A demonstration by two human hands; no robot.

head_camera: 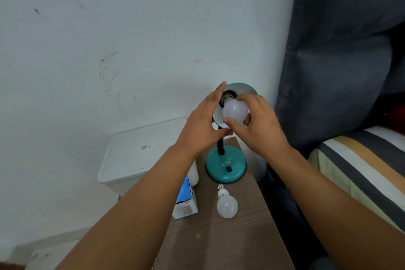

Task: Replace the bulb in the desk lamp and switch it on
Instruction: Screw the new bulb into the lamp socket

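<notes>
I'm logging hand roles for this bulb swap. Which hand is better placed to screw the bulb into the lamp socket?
The right hand. Its fingers already wrap the bulb, whose base sits at the socket. The left hand cups the shade, so it likely serves best steadying it.

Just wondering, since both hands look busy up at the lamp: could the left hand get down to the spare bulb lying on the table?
Probably yes. The spare bulb lies in the open on the table, nothing over it. The left hand only steadies the lampshade and would have to let go first.
</notes>
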